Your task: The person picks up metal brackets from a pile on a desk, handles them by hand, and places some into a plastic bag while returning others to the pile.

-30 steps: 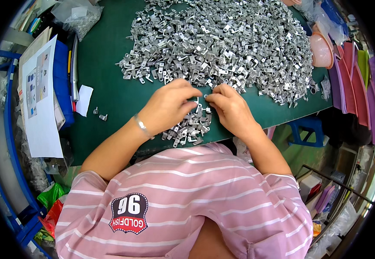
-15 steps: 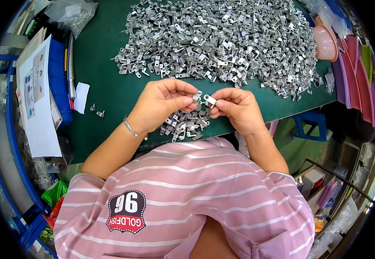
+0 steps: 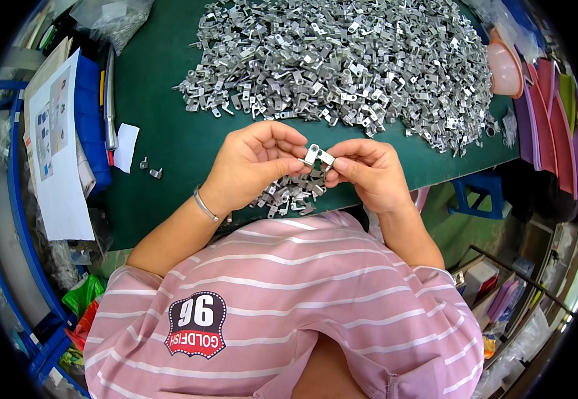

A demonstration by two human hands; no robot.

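Between thumb and fingers, my left hand [image 3: 257, 154] pinches a small silver metal bracket [image 3: 312, 155] with a round hole. A similar metal bracket [image 3: 326, 158] is pinched in my right hand [image 3: 370, 169]. The two brackets meet or overlap at their edges; I cannot tell whether they are joined. Just below my fingers a small heap of brackets [image 3: 287, 197] lies at the near table edge, partly covered by my left hand. Beyond my hands spreads a large pile of the same brackets [image 3: 342, 66].
Two loose brackets [image 3: 155, 173] and a white paper scrap [image 3: 125, 147] lie left on the green table [image 3: 162, 86]. A blue bin [image 3: 91, 126] with a printed sheet [image 3: 56, 153] stands farther left. A pink basin [image 3: 503, 68] is at the right, a blue stool [image 3: 479, 195] below.
The left bracket has turned and now shows its flat, holed face beside the right one. The brackets have come together, and the right one is tilted differently.
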